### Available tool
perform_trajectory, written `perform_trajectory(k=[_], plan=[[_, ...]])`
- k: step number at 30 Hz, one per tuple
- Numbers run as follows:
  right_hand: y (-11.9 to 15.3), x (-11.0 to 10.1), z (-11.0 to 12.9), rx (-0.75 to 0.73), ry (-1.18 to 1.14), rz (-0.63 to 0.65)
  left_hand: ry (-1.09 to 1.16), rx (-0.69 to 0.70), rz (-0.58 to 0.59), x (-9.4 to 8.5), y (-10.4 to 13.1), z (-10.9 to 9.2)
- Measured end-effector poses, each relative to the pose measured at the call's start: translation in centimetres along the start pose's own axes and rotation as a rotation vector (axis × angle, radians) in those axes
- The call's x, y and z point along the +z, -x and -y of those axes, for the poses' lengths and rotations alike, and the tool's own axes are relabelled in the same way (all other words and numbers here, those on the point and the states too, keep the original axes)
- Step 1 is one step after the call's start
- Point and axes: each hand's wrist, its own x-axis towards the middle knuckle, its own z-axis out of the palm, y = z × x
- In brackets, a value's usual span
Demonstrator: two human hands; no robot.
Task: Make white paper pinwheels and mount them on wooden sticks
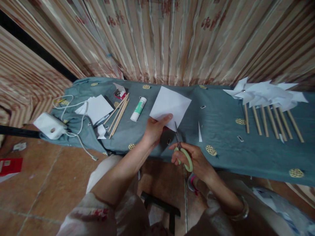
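A white square of paper [172, 104] is pinched in my left hand [155, 129], thumb on top near its lower corner. My right hand [193, 159] grips scissors [185, 159] with pale green handles, fingers through the loops. The scissor blades point up at the paper's lower right corner and overlap its edge. Just right of the paper lies a thin white paper sliver [199, 132]. A glue stick [138, 109] with a green label rests to the left of the paper.
Several wooden sticks [119, 116], a small red box [120, 93] and a paper stack [99, 108] lie left. A white power adapter [50, 126] with cables sits at the left edge. Several paper pinwheels [268, 93] on sticks lie right on the green cloth [226, 154].
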Motion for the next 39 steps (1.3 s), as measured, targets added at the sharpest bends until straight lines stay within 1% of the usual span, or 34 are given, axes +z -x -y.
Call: perform_trajectory(k=[17,27,32,39], plan=[[0.14,-0.01,0.10,0.022,0.020,-0.020,0.024,0.009,0.002,0.11,-0.01,0.32],[0.04,0.14,-0.01,0.067,0.012,-0.044,0.026,0.005,0.028,0.08,0.00,0.37],[-0.01,0.28,-0.12,0.064,0.002,-0.067,0.010,0.029,0.011,-0.06,-0.22,0.51],[-0.07,0.33,-0.29,0.063,0.007,-0.081,0.026,0.021,0.006,-0.14,-0.24,0.54]])
